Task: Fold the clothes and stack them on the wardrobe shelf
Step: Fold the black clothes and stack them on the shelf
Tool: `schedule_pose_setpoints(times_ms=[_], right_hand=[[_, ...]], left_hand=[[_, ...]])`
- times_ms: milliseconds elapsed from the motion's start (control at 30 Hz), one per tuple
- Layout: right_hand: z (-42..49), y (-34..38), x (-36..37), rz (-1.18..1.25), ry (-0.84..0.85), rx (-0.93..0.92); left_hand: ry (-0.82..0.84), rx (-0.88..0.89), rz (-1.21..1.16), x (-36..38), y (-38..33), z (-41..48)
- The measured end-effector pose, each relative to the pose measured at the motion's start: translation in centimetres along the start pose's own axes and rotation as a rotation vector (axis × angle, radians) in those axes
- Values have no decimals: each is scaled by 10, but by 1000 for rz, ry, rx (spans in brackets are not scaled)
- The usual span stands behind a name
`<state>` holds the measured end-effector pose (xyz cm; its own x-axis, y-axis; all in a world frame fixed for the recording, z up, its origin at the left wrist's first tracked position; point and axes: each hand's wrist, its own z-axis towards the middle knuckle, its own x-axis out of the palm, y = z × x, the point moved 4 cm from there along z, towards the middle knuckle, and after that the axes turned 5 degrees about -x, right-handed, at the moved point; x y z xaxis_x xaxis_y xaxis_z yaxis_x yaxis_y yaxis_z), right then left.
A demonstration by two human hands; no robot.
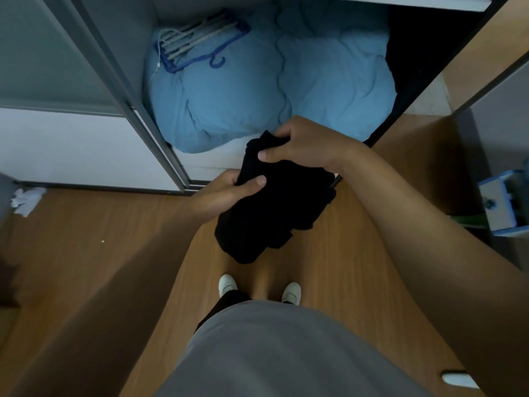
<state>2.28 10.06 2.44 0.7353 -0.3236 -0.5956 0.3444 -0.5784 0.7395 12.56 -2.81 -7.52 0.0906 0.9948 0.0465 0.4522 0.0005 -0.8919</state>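
Observation:
A black garment (274, 213), folded into a thick bundle, hangs in the air above the wooden floor in front of the open wardrobe. My left hand (229, 193) grips its left edge, thumb on top. My right hand (300, 144) clasps its upper end from the right, thumb pressed on the cloth. The wardrobe's bottom compartment (217, 164) lies just beyond the bundle. A white shelf edge (423, 1) shows at the top of the frame.
A bulky light-blue duvet (257, 93) fills the wardrobe bottom, with a bunch of blue and grey hangers (197, 41) on it. A sliding door frame (137, 110) stands at left. Crumpled white paper (27, 200) lies on the floor left; a blue-white box (501, 207) at right.

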Motion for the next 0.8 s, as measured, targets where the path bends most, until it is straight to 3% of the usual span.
schedule_pose_setpoints(times_ms=[100,200,400,467,567,733,800], right_hand=[[4,-13,-8,161,-161,45],[-4,-50,-6,675,-310,165],[-37,-127,51,848,-34,414],[-46,-137,60,915,-6,386],[-54,-135,46,1060,-152,259],[-50,-118,9,1472,-383,42],[-50,-120,21,1515,-373,0]], left_hand=[[-112,21,80,-1,-7,3],[-239,44,8,1,-14,7],[-348,32,-197,1,-17,8],[-380,16,-226,0,-15,9],[-379,-41,-209,0,-8,8],[-251,-146,-374,14,-2,3],[-209,-143,-457,20,-9,3]])
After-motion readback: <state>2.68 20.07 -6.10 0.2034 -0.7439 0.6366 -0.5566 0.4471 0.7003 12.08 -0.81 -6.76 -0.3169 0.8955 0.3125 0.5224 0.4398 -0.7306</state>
